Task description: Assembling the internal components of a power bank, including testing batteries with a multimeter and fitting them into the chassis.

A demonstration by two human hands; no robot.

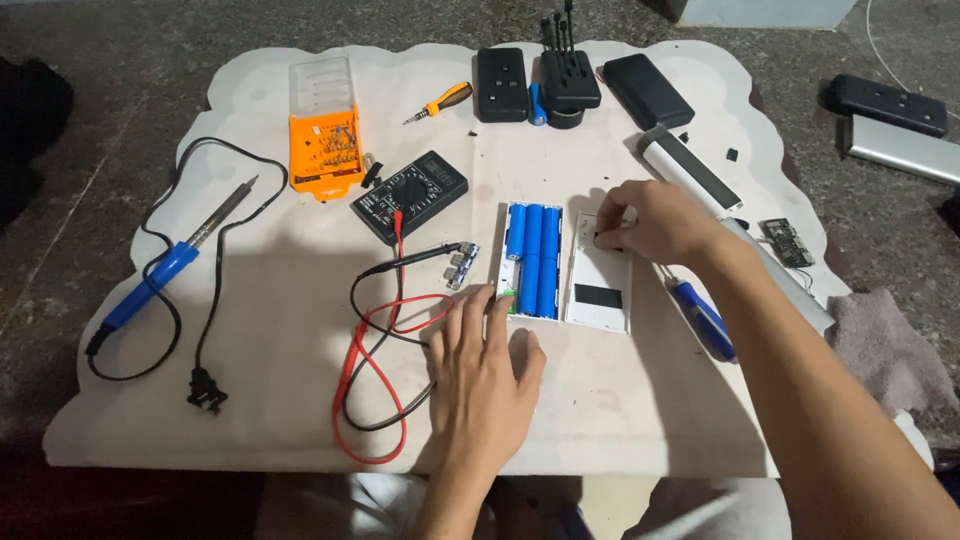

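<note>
Battery tray (530, 262): white open case holding blue cylindrical cells, at the middle of the desk (280, 400), just right of centre.
Cover (598, 285): white flat panel with a black rectangle, lying just beside the battery tray at its 3 o'clock.
Left hand (480, 365): palm down at 6 o'clock of the tray, fingers spread flat and gripping nothing, fingertips (500, 298) touching the tray's near corner.
Right hand (655, 222): at 1 o'clock of the tray, fingers curled over the cover's far end, pinched on something too small to tell.
Multimeter (410, 195): black, at 10 o'clock of the tray, red and black leads (375, 350) looping toward the left hand.
Blue-handled screwdriver (703, 320): at 4 o'clock, under the right forearm.
Soldering iron (175, 262): blue handle, far at 9 o'clock.
Orange bit case (325, 135): at 11 o'clock.
</note>
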